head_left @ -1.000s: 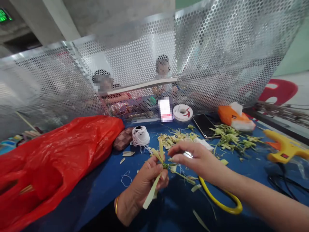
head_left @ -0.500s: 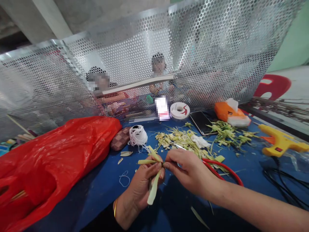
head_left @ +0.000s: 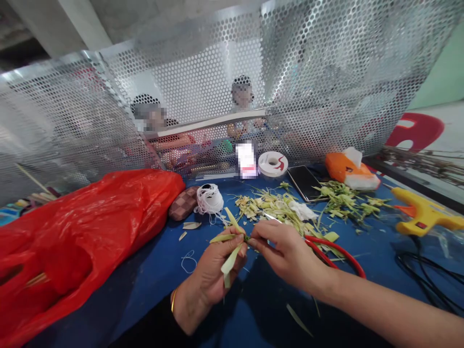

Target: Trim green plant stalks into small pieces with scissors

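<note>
Left grip [head_left: 216, 265] pinched, leaf strips [head_left: 230, 261] jutting outward

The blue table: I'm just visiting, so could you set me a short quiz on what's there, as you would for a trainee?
1. True or false: the left hand holds leaf strips.
2. What colour is the body of the glue gun? A) Red B) Yellow C) White
3. What sits between the checked case and the pile of scraps?

Key:
1. True.
2. B.
3. The white thread.
</note>
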### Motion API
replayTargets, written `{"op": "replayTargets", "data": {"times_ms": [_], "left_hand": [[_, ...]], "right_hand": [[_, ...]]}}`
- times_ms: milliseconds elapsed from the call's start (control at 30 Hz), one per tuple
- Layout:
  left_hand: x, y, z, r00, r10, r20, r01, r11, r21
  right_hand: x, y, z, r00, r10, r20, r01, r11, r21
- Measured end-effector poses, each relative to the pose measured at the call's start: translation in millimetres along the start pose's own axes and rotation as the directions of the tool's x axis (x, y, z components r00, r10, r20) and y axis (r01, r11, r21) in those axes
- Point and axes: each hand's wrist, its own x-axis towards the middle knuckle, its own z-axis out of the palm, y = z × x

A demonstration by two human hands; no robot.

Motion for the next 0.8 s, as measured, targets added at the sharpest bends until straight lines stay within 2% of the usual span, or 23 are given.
{"op": "replayTargets", "data": {"times_ms": [267,433,667,800], "left_hand": [[2,-2,-1.9,0.998,0.062,-0.001,-0.062,0.993,0.104],[2,-5,-2.8,0.999,0.033,-0.031,-0.029,0.991,0.129],[4,-6,-3.7,0.991,0.101,-0.089,-0.081,0.975,0.207],[4,-3,-2.2,0.986,0.143,-0.087,-0.117,0.961,0.251]], "right_hand": [[2,9,2,0.990,0.140,0.026,-0.141,0.989,0.039],[3,6,1,0.995,0.100,0.014,-0.100,0.993,0.067],[4,17,7,0.995,0.096,-0.012,-0.096,0.995,0.027],[7,24,-2,0.997,0.059,-0.049,-0.059,0.998,0.003]]}}
